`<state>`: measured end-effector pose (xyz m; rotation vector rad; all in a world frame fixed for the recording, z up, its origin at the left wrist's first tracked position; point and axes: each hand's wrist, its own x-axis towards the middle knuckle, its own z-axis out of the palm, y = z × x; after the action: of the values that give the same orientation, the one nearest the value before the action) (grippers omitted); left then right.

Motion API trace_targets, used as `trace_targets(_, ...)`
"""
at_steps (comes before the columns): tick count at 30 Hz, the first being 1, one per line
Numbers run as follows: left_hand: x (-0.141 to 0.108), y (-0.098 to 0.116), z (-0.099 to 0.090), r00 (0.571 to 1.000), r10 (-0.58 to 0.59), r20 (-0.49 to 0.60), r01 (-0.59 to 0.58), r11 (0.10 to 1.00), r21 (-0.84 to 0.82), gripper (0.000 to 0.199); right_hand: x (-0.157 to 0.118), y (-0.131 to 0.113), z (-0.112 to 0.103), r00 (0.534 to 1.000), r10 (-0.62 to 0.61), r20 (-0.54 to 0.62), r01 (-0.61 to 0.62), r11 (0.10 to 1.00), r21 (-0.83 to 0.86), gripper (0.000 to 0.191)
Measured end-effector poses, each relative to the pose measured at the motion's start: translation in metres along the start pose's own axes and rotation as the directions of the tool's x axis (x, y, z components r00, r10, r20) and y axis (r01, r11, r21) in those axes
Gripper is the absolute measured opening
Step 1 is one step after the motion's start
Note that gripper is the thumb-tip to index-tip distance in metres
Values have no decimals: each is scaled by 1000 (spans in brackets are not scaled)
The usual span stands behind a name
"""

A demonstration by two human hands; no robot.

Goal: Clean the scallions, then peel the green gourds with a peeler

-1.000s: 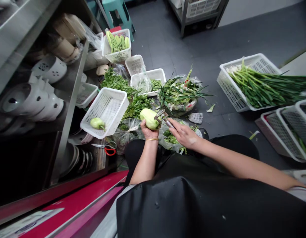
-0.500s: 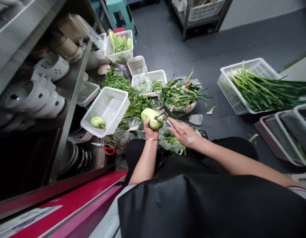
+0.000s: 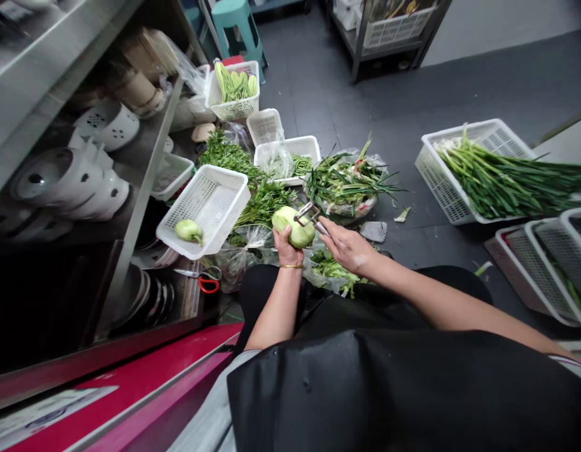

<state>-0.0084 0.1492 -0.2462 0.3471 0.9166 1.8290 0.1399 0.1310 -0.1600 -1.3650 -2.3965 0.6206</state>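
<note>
My left hand (image 3: 289,249) is wrapped round the lower left side of a pale green, rounded gourd (image 3: 287,219). In my right hand (image 3: 349,247) is a metal vegetable peeler (image 3: 309,214), gripped by its handle, its head at the upper right of the gourd. Whether the blade touches the skin I cannot tell. A bag of leafy green scraps (image 3: 332,267) lies below both hands. Left of them, a white basket (image 3: 224,199) holds another pale green gourd (image 3: 188,230).
Scissors with orange handles (image 3: 208,283) lie on the shelf edge at left. Leafy greens (image 3: 266,199) and a heap of trimmings (image 3: 349,179) lie ahead. A basket of long green stalks (image 3: 502,172) stands at right, with stacked baskets (image 3: 526,267) nearer me.
The view has shifted slightly, so everything sits a little differently in frame. The peeler's head has tilted a little against the gourd. Both hands keep their holds.
</note>
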Motion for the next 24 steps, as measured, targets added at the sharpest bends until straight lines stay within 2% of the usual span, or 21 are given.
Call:
trace_targets(3, -1, 0, 1, 998, 0, 57, 1, 1000, -23, 52, 32, -12, -4, 999, 24, 35, -22, 997, -74, 46)
trace_targets(5, 1, -1, -1, 999, -10, 52, 12, 999, -34, 53, 31, -13, -1, 997, 34, 75, -27, 996, -90, 45)
trace_targets(7, 4, -1, -4, 999, -32, 12, 32, 998, -49, 55, 9, -7, 7, 994, 32, 105, -27, 998, -55, 45)
trace_targets(10, 8, 1, -9, 996, -83, -38, 79, 994, -77, 57, -46, 11, 15, 988, 9, 152, -16, 999, 47, 45)
trace_targets(12, 8, 5, -11, 992, -126, -10, 124, 988, -86, 58, -73, 22, 11, 984, 2, 175, -16, 997, 76, 44)
trace_targets(13, 7, 7, -12, 990, -141, 21, 142, 986, -87, 59, -78, 25, 5, 986, 2, 165, -15, 997, 79, 44)
trace_targets(15, 3, 10, -11, 986, -146, 86, 153, 985, -83, 62, -69, 20, -10, 995, 1, 96, -8, 997, 72, 45)
trace_targets(17, -3, 12, -7, 982, -139, 132, 148, 987, -62, 66, -41, 7, -24, 999, -11, 42, 9, 998, 57, 47)
trace_targets(20, -8, 12, -3, 975, -132, 178, 140, 990, -33, 70, -6, -13, -26, 999, 2, 54, -3, 1000, 6, 46)
trace_targets(22, -7, 10, -3, 980, -106, 168, 112, 994, -22, 71, -10, -15, -14, 997, 30, 77, -28, 999, -34, 46)
trace_targets(24, -4, 9, -6, 990, -79, 117, 80, 997, 1, 72, -37, -6, 3, 993, 40, 113, -34, 998, -53, 45)
